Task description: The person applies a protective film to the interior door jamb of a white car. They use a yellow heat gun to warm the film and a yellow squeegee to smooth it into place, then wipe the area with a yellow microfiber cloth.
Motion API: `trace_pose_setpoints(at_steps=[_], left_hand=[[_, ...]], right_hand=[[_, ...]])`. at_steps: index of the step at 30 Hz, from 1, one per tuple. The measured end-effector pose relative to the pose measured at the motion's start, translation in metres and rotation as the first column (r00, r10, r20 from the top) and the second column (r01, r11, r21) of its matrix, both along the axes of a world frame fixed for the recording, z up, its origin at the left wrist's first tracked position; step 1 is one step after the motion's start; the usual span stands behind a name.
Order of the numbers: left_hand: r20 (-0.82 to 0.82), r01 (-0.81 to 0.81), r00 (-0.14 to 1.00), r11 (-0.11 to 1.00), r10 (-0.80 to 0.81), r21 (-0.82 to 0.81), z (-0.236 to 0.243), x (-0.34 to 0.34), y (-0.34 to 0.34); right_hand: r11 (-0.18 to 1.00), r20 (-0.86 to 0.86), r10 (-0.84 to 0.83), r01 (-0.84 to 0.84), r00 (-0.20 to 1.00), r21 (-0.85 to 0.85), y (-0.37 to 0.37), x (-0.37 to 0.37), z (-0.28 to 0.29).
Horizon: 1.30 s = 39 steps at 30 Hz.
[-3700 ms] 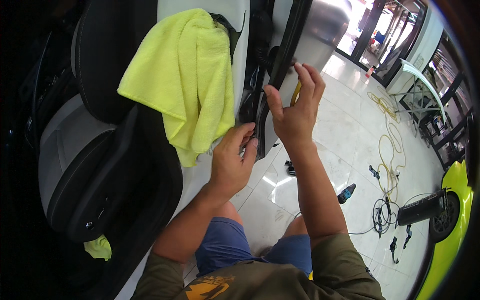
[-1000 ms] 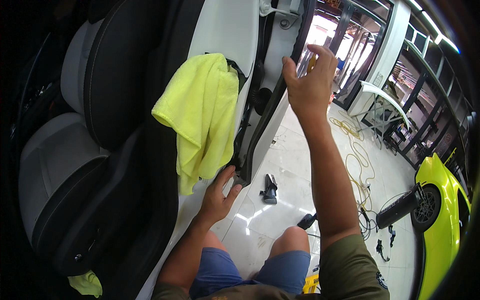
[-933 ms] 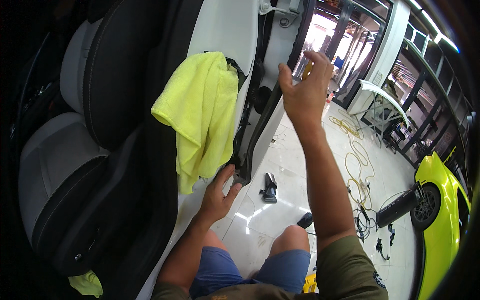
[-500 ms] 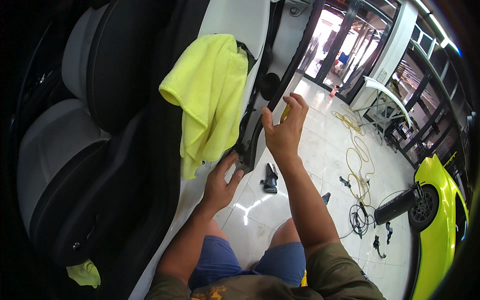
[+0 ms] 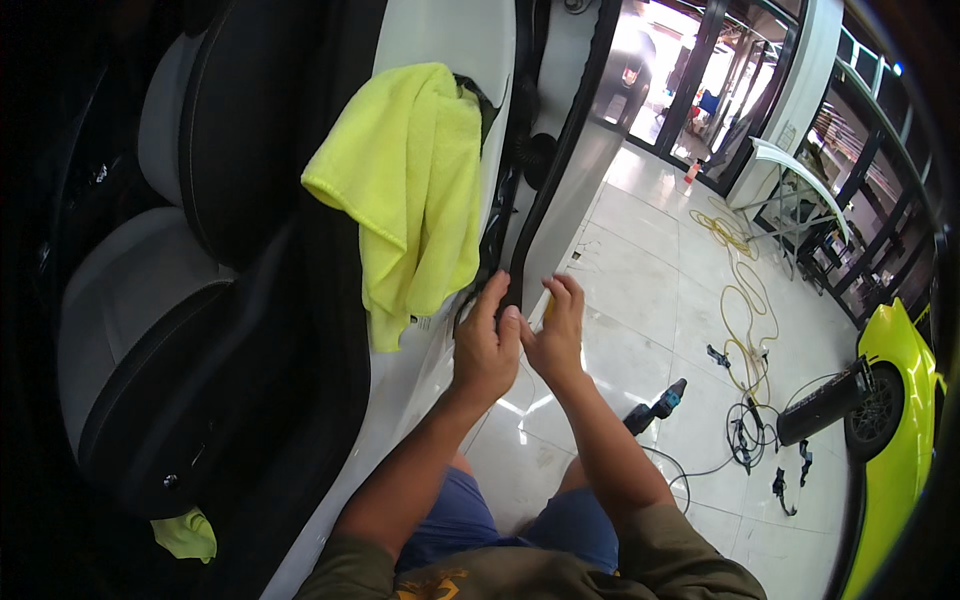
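My left hand (image 5: 484, 350) has its fingers stretched out and lies against the lower end of the black-edged car door (image 5: 515, 262). Just to its right, thumb tips close together, my right hand (image 5: 557, 338) curls round a small yellow piece (image 5: 549, 308); fingers mostly hide it, so its kind does not show. A bright yellow-green microfiber cloth (image 5: 410, 190) hangs over the white door sill (image 5: 450, 30), left of and beyond both hands.
At left are the grey-and-black car seats (image 5: 140, 270), with a smaller yellow-green cloth (image 5: 186, 535) below. A blue-and-black power tool (image 5: 655, 407), a yellow hose (image 5: 748, 310) and a black cylinder (image 5: 822, 402) lie on the tiled floor. A yellow-green car (image 5: 905, 450) stands at right.
My right hand has come down and left toward my left hand, which has shifted up and right along the door edge. The view has turned slightly and the door has swung wider.
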State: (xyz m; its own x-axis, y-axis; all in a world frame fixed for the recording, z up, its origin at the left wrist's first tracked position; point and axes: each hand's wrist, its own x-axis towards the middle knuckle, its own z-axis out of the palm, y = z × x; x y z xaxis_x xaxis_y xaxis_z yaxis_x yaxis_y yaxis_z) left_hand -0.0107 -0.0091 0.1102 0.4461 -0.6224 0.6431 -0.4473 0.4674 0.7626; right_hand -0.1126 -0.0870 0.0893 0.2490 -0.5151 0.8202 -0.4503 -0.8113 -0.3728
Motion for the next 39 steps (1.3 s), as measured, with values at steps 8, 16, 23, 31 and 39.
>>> trace_pose_setpoints(at_steps=[8,16,23,31,39], left_hand=[[0.091,-0.080,0.993,0.992,0.071,0.099,0.037,-0.015,-0.011],[0.151,-0.062,0.987,0.998,0.060,0.010,0.063,-0.020,-0.020],[-0.333,0.360,0.909,0.872,-0.249,0.331,-0.048,-0.062,0.062],[-0.216,-0.255,0.921,0.920,0.325,0.298,-0.055,0.048,0.243],[0.704,-0.597,0.405,-0.414,0.584,0.687,-0.010,0.180,0.476]], right_hand=[[0.902,-0.138,-0.179,0.218,0.974,0.371,0.037,-0.119,-0.137],[0.490,0.421,-0.217,-0.275,0.881,0.827,0.031,-0.133,-0.156],[0.428,0.599,0.255,-0.645,0.759,0.634,0.075,-0.084,-0.015],[0.313,0.371,0.665,-0.692,0.649,0.651,0.118,-0.026,-0.038],[0.144,0.362,0.671,-0.593,0.647,0.793,0.126,0.005,-0.049]])
